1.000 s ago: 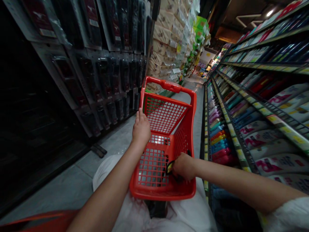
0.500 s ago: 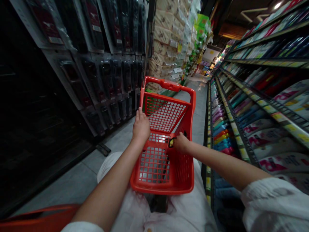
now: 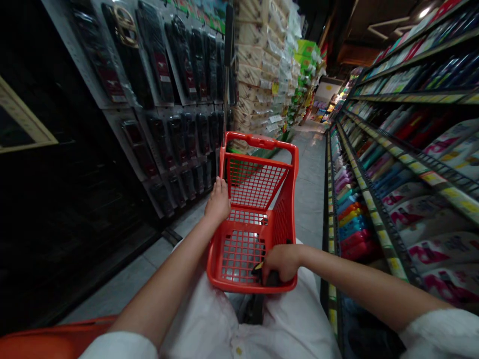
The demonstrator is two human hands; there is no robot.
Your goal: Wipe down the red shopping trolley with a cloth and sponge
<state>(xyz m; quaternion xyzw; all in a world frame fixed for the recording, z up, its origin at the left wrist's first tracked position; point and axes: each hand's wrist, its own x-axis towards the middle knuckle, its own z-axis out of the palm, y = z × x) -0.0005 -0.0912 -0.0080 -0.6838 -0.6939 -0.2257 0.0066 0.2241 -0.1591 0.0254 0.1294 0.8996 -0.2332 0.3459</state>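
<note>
A red plastic shopping basket [image 3: 219,276] with gridded walls and a raised handle stands tilted before my lap. My left hand [image 3: 217,202] is closed over the basket's left rim, fingers together; its thumb is hidden. Inside the basket, at the near right corner, my right hand [image 3: 282,262] has its fingers curled round a dark item with a yellow part [image 3: 258,268]. Most of that item is covered by my fingers and its kind cannot be made out. More of something black shows below the hand, against the basket floor.
Packaged belts [image 3: 179,129] hang on a dark rack at left. Stacked beige packs [image 3: 254,75] stand beyond it. Shelves of bottles and packs [image 3: 411,199] line the right side. A grey floor aisle [image 3: 309,164] runs ahead. Another orange-red object [image 3: 56,339] lies at lower left.
My right hand has moved nearer to me, from the basket's middle right side down to its near right corner, with the dark item in it. My left hand stays on the left rim.
</note>
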